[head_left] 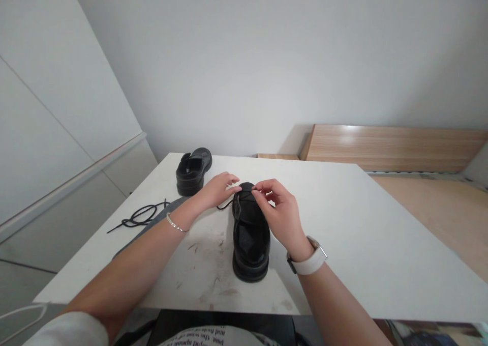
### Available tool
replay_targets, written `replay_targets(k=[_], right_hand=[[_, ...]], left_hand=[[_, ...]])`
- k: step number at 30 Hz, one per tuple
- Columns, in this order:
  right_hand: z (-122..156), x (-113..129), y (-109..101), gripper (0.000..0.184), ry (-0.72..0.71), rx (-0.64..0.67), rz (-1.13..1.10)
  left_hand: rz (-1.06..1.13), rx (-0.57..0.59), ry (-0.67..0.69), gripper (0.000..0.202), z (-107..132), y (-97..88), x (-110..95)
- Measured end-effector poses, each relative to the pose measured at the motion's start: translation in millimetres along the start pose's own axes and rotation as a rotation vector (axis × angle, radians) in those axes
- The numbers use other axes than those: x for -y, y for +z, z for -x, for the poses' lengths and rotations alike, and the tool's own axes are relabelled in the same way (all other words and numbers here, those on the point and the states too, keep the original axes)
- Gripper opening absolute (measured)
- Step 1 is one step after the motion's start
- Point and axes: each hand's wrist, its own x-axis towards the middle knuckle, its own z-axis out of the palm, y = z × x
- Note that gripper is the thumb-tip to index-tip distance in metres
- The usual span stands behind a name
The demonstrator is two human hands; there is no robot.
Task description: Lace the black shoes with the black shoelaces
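A black shoe [250, 244] stands on the white table with its heel toward me and its toe pointing away. On its right side, my right hand [280, 208] pinches at the front of the lacing, thumb and forefinger together on a thin black shoelace. My left hand [219, 190] is at the shoe's left front edge, thumb close to the upper and fingers apart from it. From the shoe's left side a loose length of black lace [224, 206] curls onto the table under that hand.
A second black shoe [190, 173] stands at the back left. Another black lace [141, 216] lies coiled near a grey cloth [147, 229], partly behind my left forearm. Dirt smudges [217, 290] mark the white table [343, 244]. A wooden headboard [381, 145] stands behind right.
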Motion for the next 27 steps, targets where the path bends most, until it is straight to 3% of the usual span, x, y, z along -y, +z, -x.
replay_targets(k=[3,6,11,14,19,21,25,27], right_hand=[[-1,4,-1,0.005,-0.113,-0.006,0.090],[-6,8,0,0.003,-0.168,-0.001,0.113],[-22,24,1,0.003,-0.253,-0.021,0.087],[-42,48,-2,0.002,-0.345,-0.093,0.019],[-78,104,-2,0.009,-0.489,-0.186,-0.018],[-88,125,2,0.006,-0.515,-0.222,-0.093],[-101,154,14,0.020,-0.546,-0.284,-0.381],[-105,162,20,0.025,-0.540,-0.292,-0.433]], left_hand=[[-0.031,0.094,-0.029,0.015,-4,4.5,10],[-0.036,0.108,-0.029,0.015,-4,3.5,10],[0.020,0.070,-0.036,0.007,-9,-7.2,-3],[0.164,0.120,-0.031,0.009,-16,-13.5,-14],[0.522,0.274,-0.049,0.032,-21,-1.9,-28],[0.545,0.289,-0.045,0.040,-19,7.2,-30],[0.555,0.309,0.001,0.068,-7,14.8,-35],[0.453,0.254,0.064,0.081,-2,13.3,-37]])
